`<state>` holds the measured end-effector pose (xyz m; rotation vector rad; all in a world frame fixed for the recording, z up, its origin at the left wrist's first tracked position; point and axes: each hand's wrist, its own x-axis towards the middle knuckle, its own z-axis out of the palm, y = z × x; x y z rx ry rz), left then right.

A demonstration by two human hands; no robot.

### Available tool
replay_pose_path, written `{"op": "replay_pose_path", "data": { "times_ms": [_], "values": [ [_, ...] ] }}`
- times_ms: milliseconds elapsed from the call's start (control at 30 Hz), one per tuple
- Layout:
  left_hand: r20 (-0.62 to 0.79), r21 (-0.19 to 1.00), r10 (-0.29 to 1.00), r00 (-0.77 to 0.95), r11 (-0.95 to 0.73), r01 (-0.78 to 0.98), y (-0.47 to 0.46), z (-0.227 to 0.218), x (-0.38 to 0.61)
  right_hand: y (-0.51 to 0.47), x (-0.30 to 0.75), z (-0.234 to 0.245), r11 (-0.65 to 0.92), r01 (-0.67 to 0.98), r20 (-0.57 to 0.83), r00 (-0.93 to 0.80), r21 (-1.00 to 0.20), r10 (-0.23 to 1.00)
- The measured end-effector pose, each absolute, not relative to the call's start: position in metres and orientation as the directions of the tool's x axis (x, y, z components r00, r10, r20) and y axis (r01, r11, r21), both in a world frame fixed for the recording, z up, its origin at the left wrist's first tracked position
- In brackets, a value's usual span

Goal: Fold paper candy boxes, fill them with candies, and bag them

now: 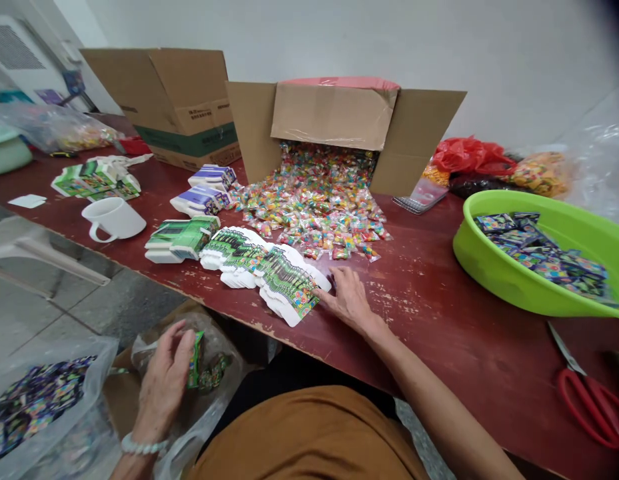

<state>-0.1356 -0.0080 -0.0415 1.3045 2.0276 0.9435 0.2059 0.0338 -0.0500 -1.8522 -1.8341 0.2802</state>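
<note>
We should separate one flat green-and-white printed card (pixel 303 301) beside our loosely spread right fingers (pixel 348 280); our left fingers (pixel 185 350) (grip indeterminable) adjoin a green rectangular packet (pixel 196 360).

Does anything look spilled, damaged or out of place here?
Loose colourful packets spread from the open carton onto the table, resembling a spill, though perhaps deliberate. The table's paint is worn along its near edge. Green cards by the right hand lie unevenly fanned.
</note>
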Motion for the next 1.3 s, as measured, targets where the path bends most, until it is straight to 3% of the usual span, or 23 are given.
{"op": "replay_pose_path", "data": {
  "times_ms": [67,167,267,367,467,567,633,733,800,900,1100,1300],
  "values": [
    [0.001,0.730,0.908,-0.420,0.287,0.621,-0.005,-0.051,-0.158,0.034,0.202,-0.055,-0.009,0.901,0.171,0.093,-0.434,0.981],
    [0.069,0.773,0.914,-0.399,0.204,0.601,-0.002,-0.052,-0.156,0.030,0.194,-0.059,-0.035,0.893,0.177,0.127,-0.449,0.976],
    [0.187,0.801,0.938,-0.292,0.026,0.598,0.001,-0.041,-0.116,0.030,0.194,-0.063,-0.065,0.781,0.182,0.225,-0.621,0.957],
    [0.294,0.781,0.953,-0.071,-0.197,0.592,0.010,-0.025,-0.063,0.031,0.202,-0.060,-0.003,0.562,0.166,0.249,-0.827,0.954],
    [0.325,0.791,0.939,0.108,-0.333,0.513,0.020,-0.005,-0.023,0.026,0.212,-0.044,0.040,0.424,0.118,0.161,-0.905,0.980],
    [0.048,0.932,0.934,0.355,-0.170,0.321,0.027,0.014,-0.001,0.014,0.220,-0.015,0.082,0.238,0.073,-0.045,-0.968,0.996],
    [-0.193,0.981,0.767,0.612,0.132,0.145,0.025,0.021,0.007,0.006,0.222,0.006,0.101,0.142,0.076,-0.170,-0.985,0.982],
    [-0.255,0.841,0.435,0.864,0.541,-0.024,0.014,0.018,0.015,0.000,0.221,0.026,0.108,0.085,0.081,-0.272,-0.991,0.959],
    [-0.234,0.738,0.352,0.906,0.671,-0.070,0.005,0.012,0.019,-0.002,0.218,0.031,0.104,0.050,0.085,-0.292,-0.993,0.953],
    [-0.233,0.693,0.365,0.901,0.713,-0.110,-0.002,0.006,0.020,-0.002,0.212,0.031,0.075,-0.013,0.076,-0.291,-0.997,0.954],
    [-0.271,0.750,0.459,0.846,0.652,-0.113,-0.005,0.017,0.018,-0.003,0.207,0.035,0.033,-0.060,0.047,-0.244,-0.998,0.969],
    [-0.286,0.869,0.665,0.690,0.483,-0.106,-0.008,0.017,0.029,-0.015,0.204,0.028,-0.037,-0.179,0.017,-0.292,-0.983,0.956]
  ]
}}
